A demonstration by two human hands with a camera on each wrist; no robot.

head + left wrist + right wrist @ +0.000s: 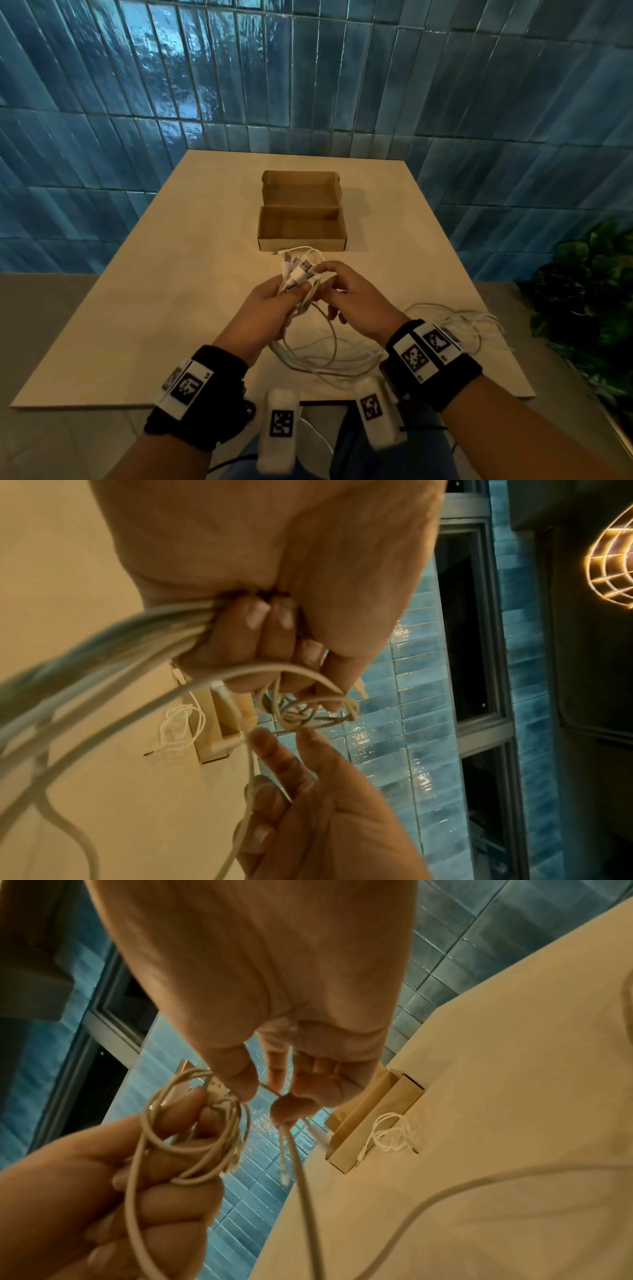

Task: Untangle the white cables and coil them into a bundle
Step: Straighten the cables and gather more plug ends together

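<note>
**Camera placement: one head view, two wrist views**

The head view looks forward and down from above the desk [137, 308], taking in both hands, the open cardboard box [302, 224] and the blue tiled wall [102, 102] behind. The left wrist view sits close under the left hand [274, 561], facing along its fingers toward the wall. The right wrist view sits equally close to the right hand [257, 974]. All three views share the box, the held white cables [301, 274] and both hands.
</note>
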